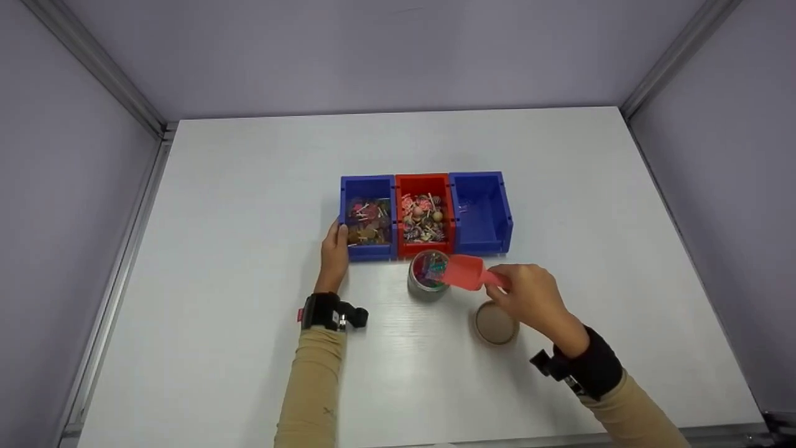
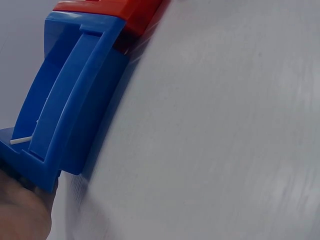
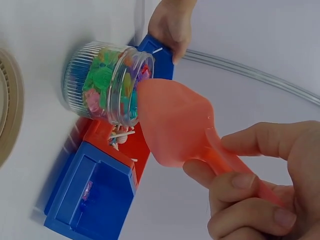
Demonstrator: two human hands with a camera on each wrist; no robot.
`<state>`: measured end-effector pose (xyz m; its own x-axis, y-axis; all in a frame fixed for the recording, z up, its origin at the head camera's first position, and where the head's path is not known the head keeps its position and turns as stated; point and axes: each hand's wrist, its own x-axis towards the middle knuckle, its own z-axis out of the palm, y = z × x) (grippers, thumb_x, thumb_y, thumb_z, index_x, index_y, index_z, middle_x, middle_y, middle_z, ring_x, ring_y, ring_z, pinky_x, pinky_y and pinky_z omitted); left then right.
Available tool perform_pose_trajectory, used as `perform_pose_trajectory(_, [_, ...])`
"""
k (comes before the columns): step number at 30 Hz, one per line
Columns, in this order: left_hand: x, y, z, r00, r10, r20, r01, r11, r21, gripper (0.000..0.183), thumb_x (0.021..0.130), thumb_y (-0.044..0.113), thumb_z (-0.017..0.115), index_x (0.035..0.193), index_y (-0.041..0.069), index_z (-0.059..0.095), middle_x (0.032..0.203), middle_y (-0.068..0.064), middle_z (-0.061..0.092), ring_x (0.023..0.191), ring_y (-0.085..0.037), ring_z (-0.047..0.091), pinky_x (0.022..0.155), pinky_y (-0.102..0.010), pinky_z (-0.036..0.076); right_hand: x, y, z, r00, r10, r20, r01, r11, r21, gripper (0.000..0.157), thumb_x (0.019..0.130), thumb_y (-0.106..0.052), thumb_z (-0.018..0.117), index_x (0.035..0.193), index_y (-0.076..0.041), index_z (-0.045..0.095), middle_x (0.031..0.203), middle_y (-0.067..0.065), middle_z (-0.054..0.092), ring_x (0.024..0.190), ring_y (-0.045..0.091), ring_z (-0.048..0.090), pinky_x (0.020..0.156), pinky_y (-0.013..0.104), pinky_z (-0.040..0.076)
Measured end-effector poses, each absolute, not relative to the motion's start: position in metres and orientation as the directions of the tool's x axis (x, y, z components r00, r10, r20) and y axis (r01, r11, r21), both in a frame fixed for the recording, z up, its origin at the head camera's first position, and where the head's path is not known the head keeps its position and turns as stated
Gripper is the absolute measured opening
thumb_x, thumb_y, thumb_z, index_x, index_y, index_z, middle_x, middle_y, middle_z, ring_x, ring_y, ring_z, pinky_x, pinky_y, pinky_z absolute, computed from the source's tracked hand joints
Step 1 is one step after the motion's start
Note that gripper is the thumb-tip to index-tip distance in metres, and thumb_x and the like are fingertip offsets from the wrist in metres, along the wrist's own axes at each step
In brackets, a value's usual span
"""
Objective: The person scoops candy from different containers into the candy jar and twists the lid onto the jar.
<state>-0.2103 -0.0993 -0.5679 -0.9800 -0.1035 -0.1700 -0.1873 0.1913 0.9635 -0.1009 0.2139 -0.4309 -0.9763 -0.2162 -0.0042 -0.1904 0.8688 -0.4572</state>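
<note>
My right hand (image 1: pixel 532 295) grips the handle of a coral-red scoop (image 1: pixel 464 272). The scoop's front end is at the mouth of a ribbed clear jar (image 3: pixel 82 75), which holds bright wrapped candies (image 3: pixel 102 80) in several colours. Seen from the right wrist, the scoop's inside is hidden. At the left end of the row of bins, my left hand (image 1: pixel 334 255) holds the outer side of a blue bin (image 1: pixel 372 252), thumb at its rim; the other fingers are partly hidden. That bin contains wrapped lollipops (image 1: pixel 368 214).
A red bin (image 1: pixel 426 249) with small lollipops stands in the middle of the row. To its right, another blue bin (image 1: pixel 482 218) has a small wrapped piece inside. A round tan lid (image 1: pixel 495 323) lies on the white table (image 1: pixel 249 205), below my right hand. Walls surround the table.
</note>
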Motion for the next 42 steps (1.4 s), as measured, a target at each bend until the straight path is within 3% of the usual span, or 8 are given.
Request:
perform_pose_trajectory(3, [-0.210,-0.099,-0.568,-0.980,-0.099,-0.175,-0.190,0.177,0.966,0.051,0.106,0.025,0.032,0.150,-0.001,0.028,0.156,-0.020,0.032,0.149,-0.032,0.026,0.125,-0.043,0.023,-0.100,0.219,-0.431,-0.980,-0.197,0.000,-0.175,0.870,-0.461,0.014,0.080,-0.010,0.069,0.091,-0.001,0.073,0.056,-0.004,0.033,0.052,0.010,0.026,0.050,0.021,0.014])
perform_pose_trajectory(10, [-0.211,-0.099,-0.571,-0.979,-0.109,-0.175,-0.191,0.167,0.967,0.051,0.106,0.026,0.032,0.150,0.000,0.028,0.157,-0.018,0.032,0.149,-0.031,0.026,0.125,-0.042,0.023,-0.096,0.229,-0.438,-0.989,-0.142,0.050,-0.147,0.849,-0.507,0.017,0.081,-0.007,0.068,0.094,0.002,0.073,0.057,0.004,0.054,0.052,0.010,0.034,0.051,0.021,0.025])
perform_pose_trajectory(19, [-0.211,-0.099,-0.567,-0.969,-0.127,-0.214,-0.228,0.109,0.968,0.051,0.106,0.024,0.033,0.150,-0.001,0.029,0.157,-0.020,0.031,0.150,-0.033,0.023,0.126,-0.043,0.020,-0.094,0.234,-0.445,-0.993,-0.097,0.062,-0.115,0.839,-0.532,0.019,0.082,-0.007,0.067,0.097,0.003,0.073,0.055,0.004,0.049,0.050,0.006,0.031,0.049,0.020,0.023])
perform_pose_trajectory(25, [-0.208,-0.097,-0.563,-0.961,-0.124,-0.246,-0.255,0.065,0.965,0.052,0.106,0.026,0.033,0.152,0.004,0.027,0.159,-0.016,0.029,0.151,-0.031,0.022,0.126,-0.042,0.020,-0.094,0.236,-0.449,-0.996,-0.051,0.069,-0.081,0.834,-0.545,0.021,0.083,-0.007,0.068,0.099,0.005,0.071,0.057,0.007,0.054,0.049,0.005,0.031,0.048,0.020,0.024])
perform_pose_trajectory(32, [-0.201,-0.096,-0.564,-0.968,-0.150,-0.202,-0.215,0.077,0.974,0.052,0.105,0.028,0.036,0.152,0.007,0.028,0.159,-0.014,0.030,0.150,-0.029,0.024,0.125,-0.042,0.022,-0.097,0.239,-0.456,-0.991,0.008,0.130,-0.066,0.831,-0.553,0.021,0.084,-0.008,0.068,0.099,0.005,0.070,0.058,0.010,0.055,0.050,0.006,0.033,0.049,0.021,0.027])
perform_pose_trajectory(42, [-0.173,-0.089,-0.562,-0.983,-0.174,-0.057,-0.076,0.106,0.991,0.057,0.102,0.020,0.046,0.154,0.012,0.024,0.163,-0.008,0.021,0.153,-0.025,0.015,0.127,-0.040,0.018,-0.108,0.240,-0.463,-0.981,0.047,0.187,-0.076,0.796,-0.600,0.019,0.082,-0.005,0.066,0.097,0.007,0.069,0.059,0.012,0.057,0.050,0.003,0.033,0.049,0.020,0.028])
